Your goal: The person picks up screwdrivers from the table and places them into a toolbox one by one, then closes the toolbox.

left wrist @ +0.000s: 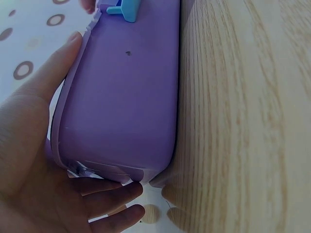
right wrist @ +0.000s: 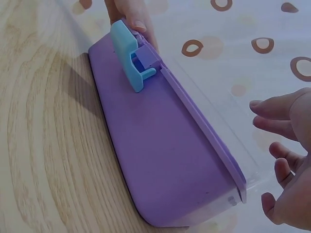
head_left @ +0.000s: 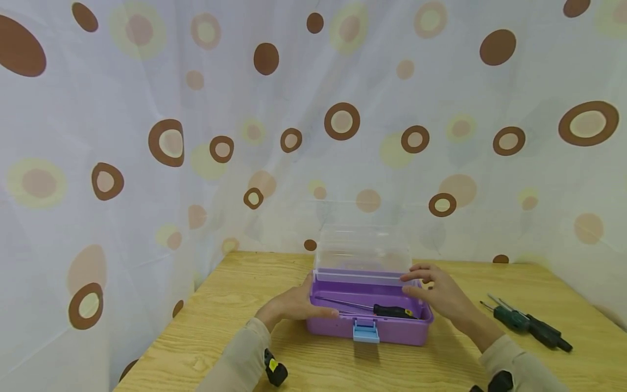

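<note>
A purple toolbox (head_left: 392, 330) with a light blue latch (head_left: 366, 331) stands on the table, its clear lid (head_left: 364, 247) raised at the back. Inside lies a screwdriver (head_left: 390, 311) with a black handle and long shaft; another thin shaft shows beneath it, partly hidden by the front wall. My left hand (head_left: 296, 303) holds the toolbox's left end, thumb along the front rim and fingers round the end wall, as the left wrist view (left wrist: 29, 141) also shows. Above the right end my right hand (head_left: 443, 294) hovers, fingers loosely bent and holding nothing.
On the right of the wooden table (head_left: 206, 337) lie a dark green-handled screwdriver (head_left: 511, 318) and a black-handled tool (head_left: 546, 332), close together. A spotted curtain (head_left: 294, 81) hangs behind and to the left of the table.
</note>
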The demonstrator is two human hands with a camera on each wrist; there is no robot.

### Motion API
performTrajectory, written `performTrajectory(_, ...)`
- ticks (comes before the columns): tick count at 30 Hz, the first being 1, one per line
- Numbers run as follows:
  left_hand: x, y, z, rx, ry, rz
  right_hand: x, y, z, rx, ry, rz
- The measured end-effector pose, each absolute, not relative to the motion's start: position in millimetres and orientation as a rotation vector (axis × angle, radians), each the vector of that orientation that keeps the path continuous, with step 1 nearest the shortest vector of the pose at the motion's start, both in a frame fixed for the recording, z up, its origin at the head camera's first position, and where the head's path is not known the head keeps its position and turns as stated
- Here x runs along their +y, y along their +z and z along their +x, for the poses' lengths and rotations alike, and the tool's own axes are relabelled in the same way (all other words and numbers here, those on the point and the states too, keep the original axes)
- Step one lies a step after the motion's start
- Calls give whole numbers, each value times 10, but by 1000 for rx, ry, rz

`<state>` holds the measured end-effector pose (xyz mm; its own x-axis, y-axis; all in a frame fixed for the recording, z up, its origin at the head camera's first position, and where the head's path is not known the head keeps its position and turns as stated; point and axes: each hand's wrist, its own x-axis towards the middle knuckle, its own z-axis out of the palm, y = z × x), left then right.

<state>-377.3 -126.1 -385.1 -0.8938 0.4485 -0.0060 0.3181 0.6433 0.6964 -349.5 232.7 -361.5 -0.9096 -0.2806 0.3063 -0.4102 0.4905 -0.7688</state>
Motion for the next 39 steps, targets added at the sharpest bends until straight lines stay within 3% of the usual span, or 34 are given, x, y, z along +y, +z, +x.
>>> performTrajectory(39, -1239, -3861, -3796, 2643, 1149, 708, 2606, -3527, -3449, -2679, 1354, 611)
